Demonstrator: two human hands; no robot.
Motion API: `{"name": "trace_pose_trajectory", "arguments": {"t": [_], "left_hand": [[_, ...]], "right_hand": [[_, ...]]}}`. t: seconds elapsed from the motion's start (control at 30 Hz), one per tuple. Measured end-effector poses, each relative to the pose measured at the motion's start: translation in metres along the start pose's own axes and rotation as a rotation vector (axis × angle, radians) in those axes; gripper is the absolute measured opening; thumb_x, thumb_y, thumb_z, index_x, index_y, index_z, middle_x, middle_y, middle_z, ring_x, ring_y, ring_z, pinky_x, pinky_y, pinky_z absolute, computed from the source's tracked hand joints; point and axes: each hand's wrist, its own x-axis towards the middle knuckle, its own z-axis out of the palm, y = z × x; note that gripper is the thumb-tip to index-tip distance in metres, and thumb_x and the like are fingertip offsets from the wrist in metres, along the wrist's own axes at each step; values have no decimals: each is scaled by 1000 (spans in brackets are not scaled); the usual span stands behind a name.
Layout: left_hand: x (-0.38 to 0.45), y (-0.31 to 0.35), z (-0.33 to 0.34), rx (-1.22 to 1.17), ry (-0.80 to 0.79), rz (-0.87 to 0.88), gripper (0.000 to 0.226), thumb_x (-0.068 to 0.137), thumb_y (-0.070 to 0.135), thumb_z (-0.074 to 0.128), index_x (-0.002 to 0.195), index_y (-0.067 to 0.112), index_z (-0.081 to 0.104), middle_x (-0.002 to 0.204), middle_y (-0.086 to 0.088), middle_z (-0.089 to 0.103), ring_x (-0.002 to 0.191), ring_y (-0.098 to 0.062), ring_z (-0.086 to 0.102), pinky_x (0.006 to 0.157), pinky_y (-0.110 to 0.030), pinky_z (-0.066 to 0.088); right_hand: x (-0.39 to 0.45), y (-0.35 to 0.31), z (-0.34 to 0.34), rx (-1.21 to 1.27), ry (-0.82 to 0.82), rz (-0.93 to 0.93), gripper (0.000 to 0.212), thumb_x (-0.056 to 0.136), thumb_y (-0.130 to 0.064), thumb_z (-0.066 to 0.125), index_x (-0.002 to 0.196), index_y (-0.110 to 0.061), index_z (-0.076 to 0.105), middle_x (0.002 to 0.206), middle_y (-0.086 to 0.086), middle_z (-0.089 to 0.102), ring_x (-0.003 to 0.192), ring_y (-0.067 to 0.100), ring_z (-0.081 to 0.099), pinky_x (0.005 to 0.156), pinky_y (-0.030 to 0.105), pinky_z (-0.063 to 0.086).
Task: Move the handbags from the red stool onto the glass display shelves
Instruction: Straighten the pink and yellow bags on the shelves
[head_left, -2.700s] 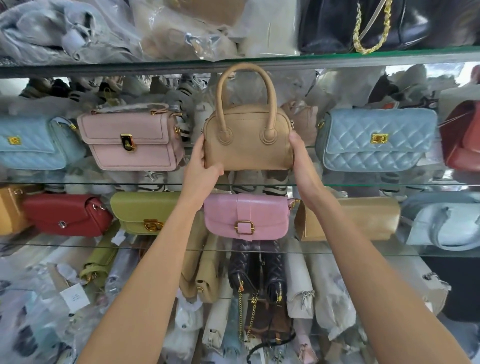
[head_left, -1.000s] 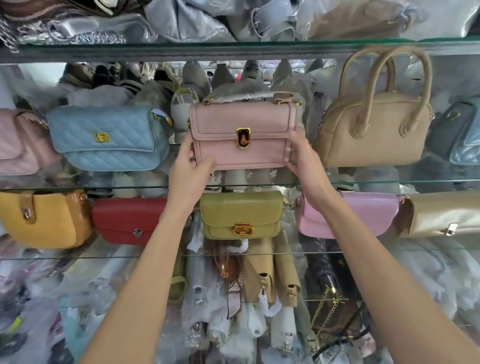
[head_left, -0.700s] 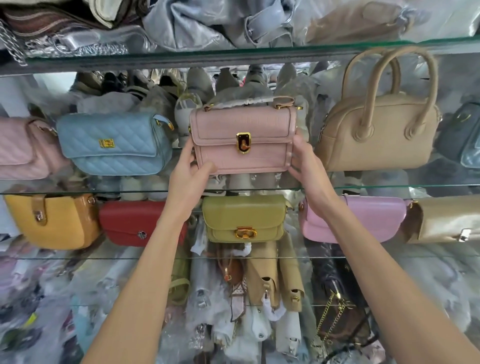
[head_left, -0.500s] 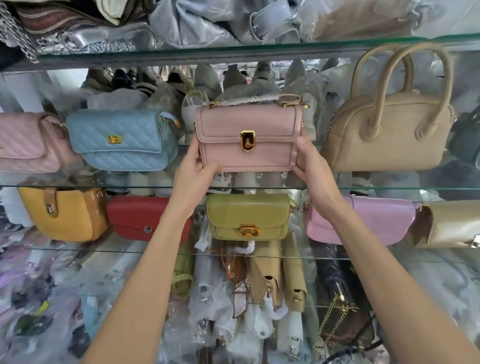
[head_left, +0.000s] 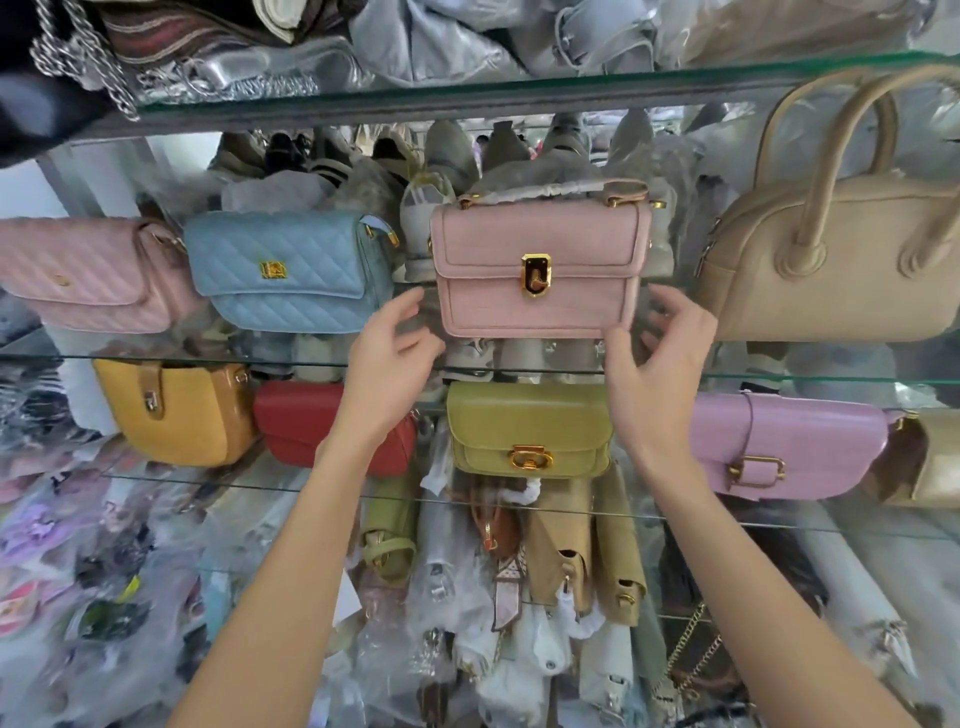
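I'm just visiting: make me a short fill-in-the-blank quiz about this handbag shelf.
1. The pink clasp bag stands between the tan handled bag and the quilted ____ bag.
2. Directly below it, on the lower glass shelf, sits the ____ bag.
3. The left hand and right hand are ____, holding nothing.

Missing words: blue; green; open

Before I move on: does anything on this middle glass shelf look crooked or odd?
Nothing stands out. The pale pink flap bag with the gold clasp stands upright and square between the light blue quilted bag and the beige two-handled bag. Only oddity: its top handle is wrapped in packing foam. Both hands are off it.
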Motion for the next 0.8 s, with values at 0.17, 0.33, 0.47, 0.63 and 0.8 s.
{"name": "trace_pose_trajectory", "arguments": {"t": [0.17, 0.33, 0.47, 0.63, 0.8], "left_hand": [[5, -27, -55, -19, 220, 75, 39, 98, 7, 60, 131, 26, 66, 134, 14, 63, 113, 4, 65, 99, -23, 52], [21, -64, -129, -98, 461, 96, 33, 94, 2, 58, 120, 24, 60, 129, 1, 58, 99, 8, 61, 95, -26, 53], [46, -90, -186, -136, 518, 70, 44, 94, -1, 54, 136, 12, 53, 137, -6, 49, 104, 14, 56, 90, -7, 46], [67, -108, -217, -138, 229, -36, 62, 97, 0, 55, 155, 14, 39, 154, -2, 47, 132, -10, 52, 105, -12, 43], [87, -114, -222, -187, 31, -42, 60, 96, 4, 58, 151, 25, 42, 136, 4, 60, 119, -8, 60, 111, -33, 48]], "right_hand": [[-33, -4, 35, -169, 64, -160, 38, 90, -15, 69, 125, -6, 61, 124, 13, 54, 117, 29, 53, 100, 55, 48], [-70, -41, 100, -144, -102, -128, 43, 93, -22, 65, 133, -8, 60, 122, -2, 58, 117, 20, 58, 107, 24, 42], [-87, -80, 157, -34, -265, 13, 52, 98, -25, 66, 148, -16, 54, 139, -2, 63, 130, 8, 58, 111, 15, 40], [-84, -119, 202, -70, -365, 201, 62, 102, -23, 69, 158, -19, 42, 136, -24, 51, 124, -4, 52, 107, 17, 42], [-69, -124, 221, -221, -402, 302, 90, 91, -49, 68, 167, -23, 28, 158, -14, 52, 142, 10, 52, 120, 38, 42]]}}
